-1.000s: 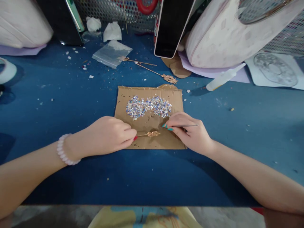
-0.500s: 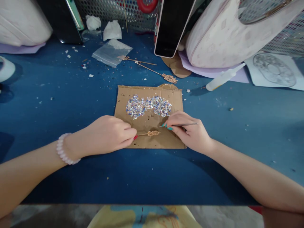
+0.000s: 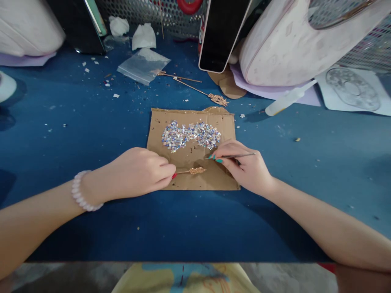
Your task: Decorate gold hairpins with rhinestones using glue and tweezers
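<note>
A left hand [image 3: 142,171], fingers curled closed, pinches the shaft of a gold pin [image 3: 198,171] over cardboard [image 3: 210,184] on a blue desk [image 3: 195,228], while the right hand [image 3: 247,167] grips a slim tool [image 3: 240,155] between thumb and fingers, its tip near the pin's ornate head, below glittering gems [image 3: 174,136].

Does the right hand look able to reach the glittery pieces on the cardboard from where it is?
Probably yes: the right hand is just beside the glittery pieces, with nothing visible between them, though it is holding a thin tool.
</note>
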Demonstrator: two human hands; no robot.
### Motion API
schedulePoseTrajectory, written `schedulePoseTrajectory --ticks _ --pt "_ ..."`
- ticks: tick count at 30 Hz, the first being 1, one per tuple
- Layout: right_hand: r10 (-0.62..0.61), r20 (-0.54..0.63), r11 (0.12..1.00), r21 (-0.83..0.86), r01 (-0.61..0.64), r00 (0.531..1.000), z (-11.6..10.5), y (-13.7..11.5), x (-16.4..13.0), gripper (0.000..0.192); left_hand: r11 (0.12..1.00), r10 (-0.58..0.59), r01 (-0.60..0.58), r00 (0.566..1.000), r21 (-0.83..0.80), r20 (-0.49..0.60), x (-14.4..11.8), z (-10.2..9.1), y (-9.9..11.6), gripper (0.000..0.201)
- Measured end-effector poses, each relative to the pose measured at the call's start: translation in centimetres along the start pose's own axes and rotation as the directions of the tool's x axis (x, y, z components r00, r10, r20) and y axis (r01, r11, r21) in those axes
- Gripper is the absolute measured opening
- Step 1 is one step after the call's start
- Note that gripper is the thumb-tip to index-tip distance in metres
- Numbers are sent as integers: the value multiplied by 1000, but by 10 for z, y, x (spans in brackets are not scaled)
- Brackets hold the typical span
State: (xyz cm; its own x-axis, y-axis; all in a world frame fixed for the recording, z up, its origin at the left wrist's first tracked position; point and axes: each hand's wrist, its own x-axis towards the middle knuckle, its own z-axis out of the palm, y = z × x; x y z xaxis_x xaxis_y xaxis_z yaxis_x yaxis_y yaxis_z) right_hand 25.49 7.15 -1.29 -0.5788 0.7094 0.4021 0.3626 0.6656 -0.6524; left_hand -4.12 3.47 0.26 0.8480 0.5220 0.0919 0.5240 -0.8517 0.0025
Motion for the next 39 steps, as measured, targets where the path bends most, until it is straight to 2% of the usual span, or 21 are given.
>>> schedulePoseTrajectory --ticks 9,24,39 --pt "27 11 999 26 -28 1000 2 -5 1 20 1000 -8 8 1000 -14 4 0 0 0 34" --pt "-2 -24 1000 -18 1 1000 3 -1 0 18 1000 5 -5 1000 2 4 0 -1 0 33" --pt "-48 -2 995 -85 47 999 3 -3 0 18 999 0 0 1000 36 -2 2 -3 2 32"
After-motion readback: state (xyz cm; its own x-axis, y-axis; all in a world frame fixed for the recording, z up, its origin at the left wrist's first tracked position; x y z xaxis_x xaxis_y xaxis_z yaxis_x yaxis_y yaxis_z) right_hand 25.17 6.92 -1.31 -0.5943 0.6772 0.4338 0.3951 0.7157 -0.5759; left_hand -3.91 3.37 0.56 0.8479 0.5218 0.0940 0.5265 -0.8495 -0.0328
